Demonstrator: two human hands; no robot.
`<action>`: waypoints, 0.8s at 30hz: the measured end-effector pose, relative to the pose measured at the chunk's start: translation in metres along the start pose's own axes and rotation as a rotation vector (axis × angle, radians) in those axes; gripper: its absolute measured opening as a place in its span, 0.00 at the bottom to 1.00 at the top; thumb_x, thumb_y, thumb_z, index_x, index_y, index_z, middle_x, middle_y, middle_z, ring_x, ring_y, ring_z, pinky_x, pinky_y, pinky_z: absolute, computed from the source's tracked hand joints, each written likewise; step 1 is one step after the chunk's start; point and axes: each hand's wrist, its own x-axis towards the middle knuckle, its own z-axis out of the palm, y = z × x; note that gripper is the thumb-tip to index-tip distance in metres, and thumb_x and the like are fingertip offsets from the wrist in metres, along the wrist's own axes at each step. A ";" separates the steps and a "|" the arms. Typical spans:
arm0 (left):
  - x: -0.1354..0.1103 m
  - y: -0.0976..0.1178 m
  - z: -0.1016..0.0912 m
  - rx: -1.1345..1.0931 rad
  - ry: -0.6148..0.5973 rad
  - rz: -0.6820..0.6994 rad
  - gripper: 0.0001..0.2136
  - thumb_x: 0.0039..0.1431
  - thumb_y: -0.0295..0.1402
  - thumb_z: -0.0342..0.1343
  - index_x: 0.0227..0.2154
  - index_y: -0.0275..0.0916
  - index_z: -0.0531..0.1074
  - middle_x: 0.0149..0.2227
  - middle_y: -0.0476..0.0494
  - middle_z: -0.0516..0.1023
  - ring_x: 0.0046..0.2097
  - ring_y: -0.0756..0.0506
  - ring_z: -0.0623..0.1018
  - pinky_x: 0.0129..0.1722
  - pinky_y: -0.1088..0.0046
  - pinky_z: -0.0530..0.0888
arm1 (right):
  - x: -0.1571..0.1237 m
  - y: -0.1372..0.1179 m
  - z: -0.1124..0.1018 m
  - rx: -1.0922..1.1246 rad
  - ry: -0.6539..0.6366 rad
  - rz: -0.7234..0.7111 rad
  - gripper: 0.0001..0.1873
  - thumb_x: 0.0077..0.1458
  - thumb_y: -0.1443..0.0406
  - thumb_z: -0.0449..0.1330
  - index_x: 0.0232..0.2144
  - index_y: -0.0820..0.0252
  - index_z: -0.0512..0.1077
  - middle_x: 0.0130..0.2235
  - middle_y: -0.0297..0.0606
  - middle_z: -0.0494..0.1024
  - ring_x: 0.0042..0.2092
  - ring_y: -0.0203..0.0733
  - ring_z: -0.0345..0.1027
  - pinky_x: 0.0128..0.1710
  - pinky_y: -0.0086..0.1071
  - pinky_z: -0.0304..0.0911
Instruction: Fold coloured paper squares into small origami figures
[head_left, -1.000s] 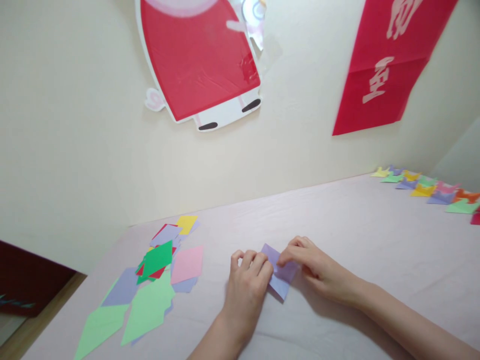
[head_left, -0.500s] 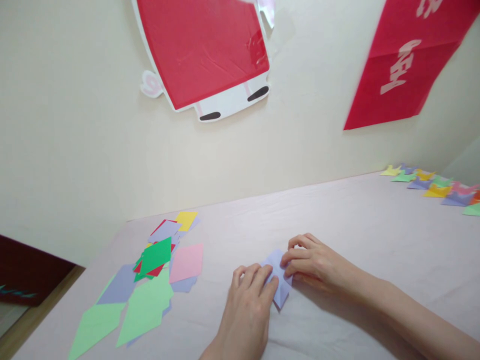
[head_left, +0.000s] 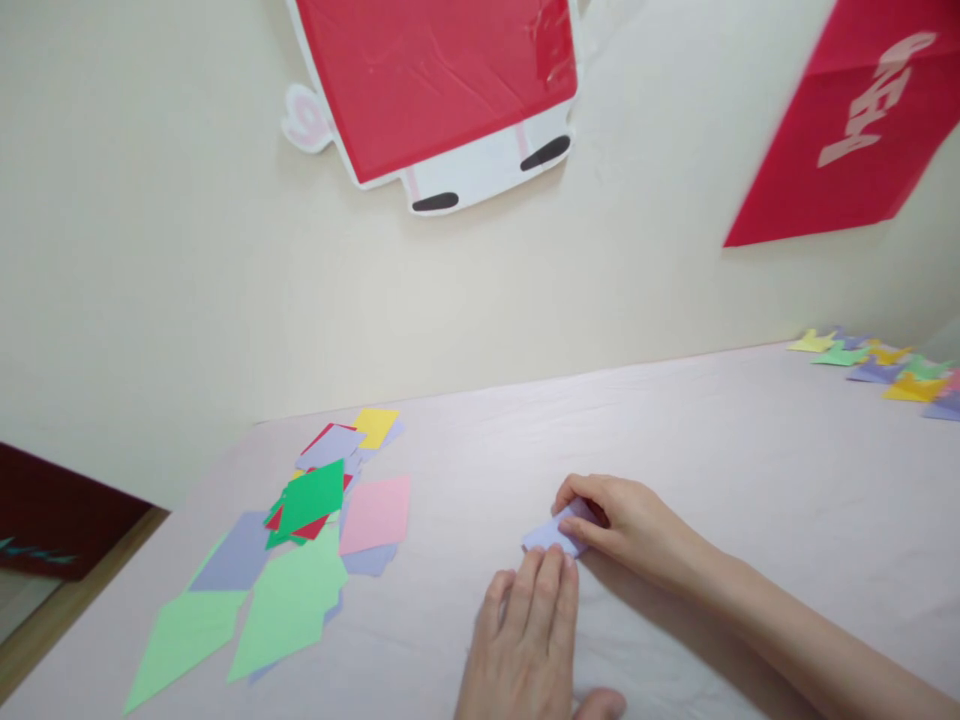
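A small folded piece of lavender paper lies on the pale cloth-covered table in front of me. My right hand grips its right side, with the thumb on top and the fingers curled around the far edge. Lying flat, my left hand has its fingers stretched forward, and the fingertips touch the paper's near edge. Its thumb sticks out to the right. The underside of the paper is hidden.
Loose coloured paper squares lie at the left, among them a dark green sheet, a pink sheet and light green sheets. Folded crown-like paper pieces stand at the far right. A wall with red decorations borders the table.
The lavender paper has gone from a taller diamond shape to a smaller folded strip. My left hand has flattened and shifted to the paper's near side; my right hand now pinches it.
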 end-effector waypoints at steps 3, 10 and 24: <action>0.000 0.002 0.005 -0.011 0.001 -0.043 0.36 0.61 0.59 0.38 0.55 0.32 0.68 0.56 0.39 0.74 0.56 0.39 0.69 0.50 0.61 0.63 | 0.001 0.001 0.002 0.000 0.021 0.010 0.08 0.54 0.65 0.57 0.37 0.56 0.74 0.31 0.33 0.76 0.32 0.39 0.67 0.32 0.29 0.56; -0.002 0.004 0.013 -0.059 -0.083 -0.067 0.38 0.60 0.61 0.37 0.58 0.33 0.66 0.58 0.38 0.72 0.57 0.38 0.69 0.51 0.60 0.63 | -0.001 0.003 0.009 -0.022 0.066 -0.040 0.08 0.53 0.67 0.56 0.35 0.56 0.75 0.33 0.35 0.79 0.35 0.41 0.70 0.37 0.32 0.60; 0.002 0.002 0.006 -0.051 -0.096 -0.050 0.37 0.61 0.60 0.36 0.56 0.31 0.68 0.61 0.38 0.67 0.58 0.39 0.69 0.51 0.59 0.62 | 0.000 0.006 0.012 -0.066 0.081 -0.086 0.08 0.55 0.68 0.55 0.34 0.55 0.74 0.34 0.35 0.79 0.38 0.42 0.71 0.39 0.33 0.62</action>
